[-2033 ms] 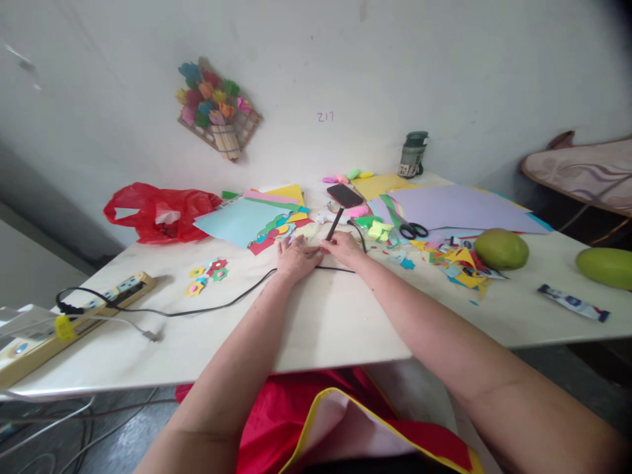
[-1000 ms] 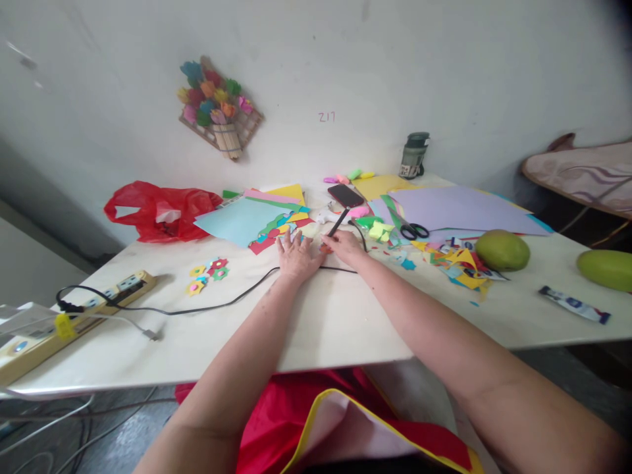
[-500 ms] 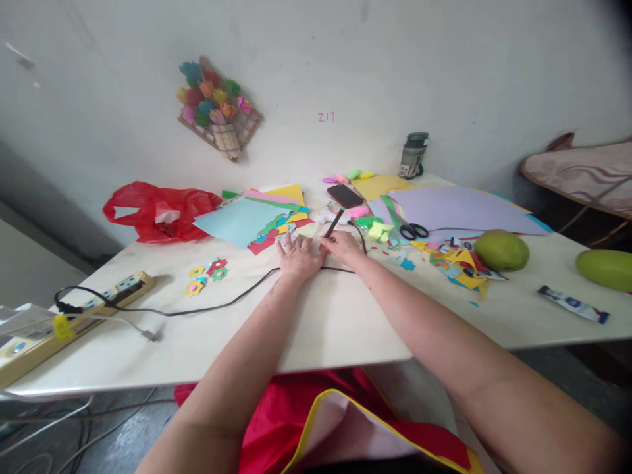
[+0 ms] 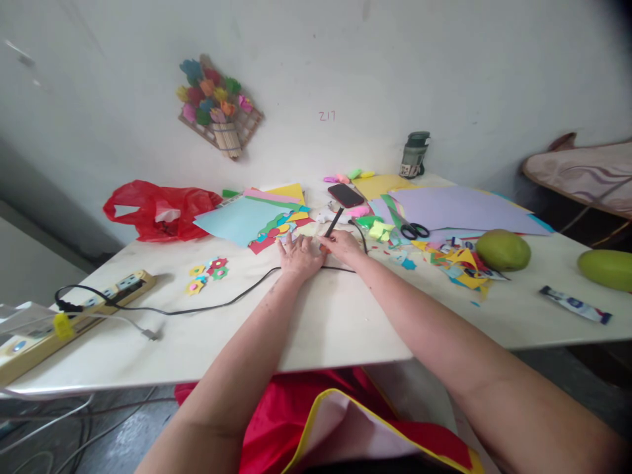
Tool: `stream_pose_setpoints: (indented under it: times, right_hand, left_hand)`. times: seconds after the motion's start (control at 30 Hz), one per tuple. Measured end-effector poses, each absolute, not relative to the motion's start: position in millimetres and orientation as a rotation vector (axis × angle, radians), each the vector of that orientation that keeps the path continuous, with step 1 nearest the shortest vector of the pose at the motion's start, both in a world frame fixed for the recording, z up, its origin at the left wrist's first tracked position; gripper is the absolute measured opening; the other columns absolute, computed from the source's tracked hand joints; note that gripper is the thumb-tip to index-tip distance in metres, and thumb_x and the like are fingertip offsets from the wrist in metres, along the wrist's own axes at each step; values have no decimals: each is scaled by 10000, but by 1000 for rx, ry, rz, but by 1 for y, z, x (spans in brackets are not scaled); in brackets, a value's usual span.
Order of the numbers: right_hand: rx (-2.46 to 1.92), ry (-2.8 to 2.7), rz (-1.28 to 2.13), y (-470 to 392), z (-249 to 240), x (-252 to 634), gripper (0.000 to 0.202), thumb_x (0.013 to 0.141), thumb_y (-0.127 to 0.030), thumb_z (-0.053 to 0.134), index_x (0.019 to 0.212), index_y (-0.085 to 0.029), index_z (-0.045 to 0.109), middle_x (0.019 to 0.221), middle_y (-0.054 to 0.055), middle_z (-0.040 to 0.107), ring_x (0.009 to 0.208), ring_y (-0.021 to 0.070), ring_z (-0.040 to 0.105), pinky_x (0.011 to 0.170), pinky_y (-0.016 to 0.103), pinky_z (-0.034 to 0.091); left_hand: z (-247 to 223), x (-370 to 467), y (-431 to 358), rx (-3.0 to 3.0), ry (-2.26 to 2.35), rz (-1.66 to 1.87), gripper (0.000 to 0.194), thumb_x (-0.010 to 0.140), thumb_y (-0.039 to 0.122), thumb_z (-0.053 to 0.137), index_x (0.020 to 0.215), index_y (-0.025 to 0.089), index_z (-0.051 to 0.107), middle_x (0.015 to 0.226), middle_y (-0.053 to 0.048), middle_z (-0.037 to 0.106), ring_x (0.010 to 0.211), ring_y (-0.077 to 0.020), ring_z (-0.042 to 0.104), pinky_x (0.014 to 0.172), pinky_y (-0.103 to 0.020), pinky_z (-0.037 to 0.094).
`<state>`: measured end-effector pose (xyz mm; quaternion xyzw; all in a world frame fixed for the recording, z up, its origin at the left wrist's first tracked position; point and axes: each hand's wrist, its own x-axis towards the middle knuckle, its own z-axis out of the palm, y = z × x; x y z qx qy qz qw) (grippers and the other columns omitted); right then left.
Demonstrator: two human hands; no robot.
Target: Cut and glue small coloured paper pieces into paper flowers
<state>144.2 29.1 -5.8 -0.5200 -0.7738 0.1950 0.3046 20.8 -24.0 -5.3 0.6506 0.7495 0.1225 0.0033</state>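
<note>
My right hand (image 4: 342, 245) is closed around a slim black pen (image 4: 334, 222), whose upper end points up and away from me. A bit of orange shows below its fingers, too small to name. Beside it, my left hand (image 4: 300, 258) lies flat with its fingers spread, touching the table near the pen's lower end. Whatever lies under the left hand is mostly hidden. Just beyond its fingers are cut coloured paper pieces (image 4: 274, 228). A black cable (image 4: 232, 301) runs under both hands. Several small paper flowers (image 4: 217, 266) rest to the left.
A power strip (image 4: 141, 283) and a red plastic bag (image 4: 162, 197) stand on the left. Behind the hands is a phone (image 4: 345, 195). Scissors (image 4: 415, 230), purple paper (image 4: 459, 209), paper scraps (image 4: 467, 266), a green fruit (image 4: 503, 250) and a tube (image 4: 575, 305) occupy the right side.
Both hands keep nearly the same position and grip. The pen has barely shifted, and the view has moved very slightly.
</note>
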Motion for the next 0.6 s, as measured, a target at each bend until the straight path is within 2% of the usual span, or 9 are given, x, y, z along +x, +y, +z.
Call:
stream_pose_setpoints:
  times: [0.6]
  right_hand:
    - [-1379, -2012, 538, 31, -7, 144, 286, 864, -390, 551, 950, -184, 731, 940, 66, 740, 885, 188, 672, 723, 233, 464]
  left_hand:
    - [-8, 20, -22, 2035, 2341, 443, 674, 817, 603, 355, 1373, 227, 419, 1460, -53, 413, 1438, -312, 91, 1146, -570, 11]
